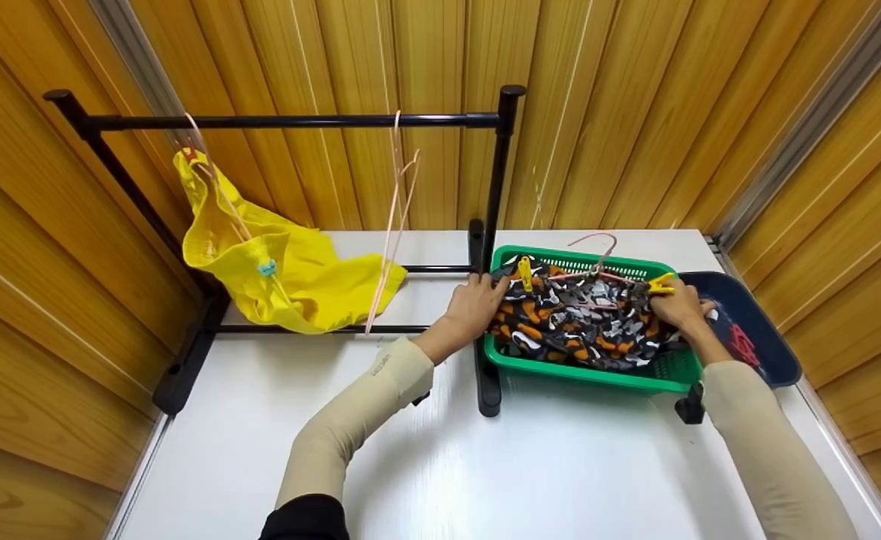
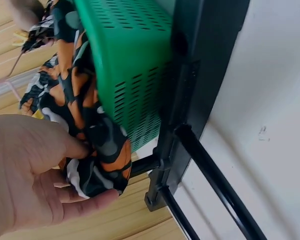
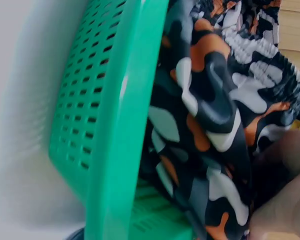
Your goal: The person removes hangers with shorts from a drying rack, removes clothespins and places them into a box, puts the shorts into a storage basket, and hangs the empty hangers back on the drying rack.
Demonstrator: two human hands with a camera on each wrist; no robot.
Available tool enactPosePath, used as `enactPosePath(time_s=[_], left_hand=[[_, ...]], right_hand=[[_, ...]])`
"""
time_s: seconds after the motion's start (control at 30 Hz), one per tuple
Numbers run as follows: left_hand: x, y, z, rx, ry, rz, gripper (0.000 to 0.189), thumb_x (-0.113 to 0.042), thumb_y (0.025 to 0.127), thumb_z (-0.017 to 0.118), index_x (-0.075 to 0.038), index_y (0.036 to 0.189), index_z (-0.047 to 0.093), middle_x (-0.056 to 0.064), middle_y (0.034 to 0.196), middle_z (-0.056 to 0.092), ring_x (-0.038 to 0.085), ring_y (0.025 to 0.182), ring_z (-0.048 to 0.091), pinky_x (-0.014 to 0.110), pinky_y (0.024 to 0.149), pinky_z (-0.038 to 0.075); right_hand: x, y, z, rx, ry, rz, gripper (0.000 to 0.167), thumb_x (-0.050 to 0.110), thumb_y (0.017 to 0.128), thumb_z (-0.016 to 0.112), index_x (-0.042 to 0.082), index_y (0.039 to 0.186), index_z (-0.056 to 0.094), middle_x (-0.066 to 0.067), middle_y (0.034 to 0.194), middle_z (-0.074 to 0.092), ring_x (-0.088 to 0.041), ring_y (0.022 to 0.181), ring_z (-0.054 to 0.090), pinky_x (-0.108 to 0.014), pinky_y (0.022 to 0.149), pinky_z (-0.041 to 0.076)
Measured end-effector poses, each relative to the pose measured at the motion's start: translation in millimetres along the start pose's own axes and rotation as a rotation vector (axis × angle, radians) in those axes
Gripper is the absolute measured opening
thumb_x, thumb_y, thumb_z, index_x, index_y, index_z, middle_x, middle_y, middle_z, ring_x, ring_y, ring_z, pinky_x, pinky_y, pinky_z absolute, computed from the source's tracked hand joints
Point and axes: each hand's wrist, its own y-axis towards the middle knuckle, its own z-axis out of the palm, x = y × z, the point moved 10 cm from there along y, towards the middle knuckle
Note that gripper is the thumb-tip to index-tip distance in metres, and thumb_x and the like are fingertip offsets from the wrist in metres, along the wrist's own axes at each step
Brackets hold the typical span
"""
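A camouflage-patterned garment (image 1: pixel 583 322) in black, orange, grey and white, with a gathered edge, lies over the green basket (image 1: pixel 590 376). Along its top edge runs a pink hanger (image 1: pixel 598 266), with a yellow clip (image 1: pixel 525 274) on the left and another yellow clip (image 1: pixel 662 283) on the right. My left hand (image 1: pixel 474 307) grips the garment's left side; in the left wrist view the cloth sits between thumb and fingers. At the opposite side, my right hand (image 1: pixel 682 309) holds the cloth just below the right clip. Its fingertips are partly hidden in the right wrist view.
A black rack (image 1: pixel 298 121) stands to the left. Yellow clothing (image 1: pixel 298 277) hangs from it on a pink hanger, beside a bare pink hanger (image 1: pixel 392 240). Right of the basket is a dark blue tray (image 1: pixel 774 341) with red clips (image 1: pixel 742 345). Wooden panels surround the white surface.
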Motion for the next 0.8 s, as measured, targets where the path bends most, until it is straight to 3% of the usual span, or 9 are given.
enactPosePath(time_s=[0.1,0.17,0.27,0.4,0.5,0.63,0.8], left_hand=[[-3.5,-0.1,5.5,-0.006,0.041,0.004,0.049,-0.020,0.108,0.049,-0.018,0.155,0.036,0.010,0.132,0.059,0.024,0.117,0.059,0.032,0.072,0.061],[-3.9,1.3,7.6,-0.013,0.043,0.003,0.048,-0.020,0.108,0.048,-0.017,0.154,0.036,0.010,0.132,0.058,0.023,0.117,0.059,0.032,0.073,0.061],[-2.1,5.1,9.0,-0.016,0.010,-0.001,0.042,-0.017,0.108,0.047,-0.017,0.149,0.039,0.009,0.130,0.059,0.022,0.115,0.061,0.033,0.074,0.062],[1.6,11.3,11.4,0.018,-0.045,-0.007,0.035,-0.013,0.108,0.046,-0.016,0.143,0.041,0.009,0.126,0.061,0.023,0.113,0.064,0.035,0.077,0.062],[3.8,15.3,12.1,0.047,-0.064,-0.016,0.030,-0.012,0.108,0.045,-0.015,0.137,0.042,0.010,0.123,0.064,0.024,0.110,0.066,0.036,0.078,0.062],[4.8,17.2,9.2,0.052,-0.079,-0.024,0.026,-0.011,0.108,0.044,-0.015,0.134,0.045,0.010,0.119,0.067,0.025,0.106,0.068,0.036,0.079,0.062],[1.6,16.8,5.6,0.050,-0.065,-0.017,0.031,-0.013,0.108,0.045,-0.019,0.139,0.046,0.009,0.117,0.069,0.024,0.101,0.070,0.035,0.078,0.062]], right_hand=[[2,-0.9,1,0.015,0.052,-0.088,0.030,0.006,0.084,0.058,-0.007,0.110,0.066,-0.036,0.110,0.066,-0.052,0.104,0.057,-0.070,0.092,0.023],[1,-1.4,1,0.056,0.154,-0.120,0.038,0.007,0.090,0.060,-0.003,0.126,0.064,-0.032,0.125,0.064,-0.045,0.112,0.056,-0.061,0.095,0.027],[-8,-2.1,1,0.162,0.304,-0.092,0.046,0.020,0.099,0.064,0.006,0.142,0.056,-0.008,0.132,0.063,-0.023,0.115,0.057,-0.041,0.098,0.038],[-17,-4.8,-2,0.302,0.464,-0.018,0.058,0.039,0.101,0.063,0.016,0.152,0.048,0.028,0.118,0.057,0.003,0.108,0.056,-0.024,0.094,0.048],[-18,-7.4,-5,0.356,0.531,-0.011,0.063,0.042,0.102,0.060,0.019,0.158,0.040,0.029,0.134,0.060,0.001,0.124,0.052,-0.021,0.104,0.044],[-20,-7.2,-7,0.340,0.585,-0.016,0.064,0.044,0.103,0.057,0.021,0.159,0.036,0.037,0.140,0.053,0.007,0.129,0.045,-0.014,0.104,0.039],[-21,-2.8,-13,0.243,0.770,-0.018,0.050,0.032,0.103,0.061,0.015,0.149,0.053,0.035,0.110,0.067,0.015,0.105,0.058,-0.008,0.089,0.046]])
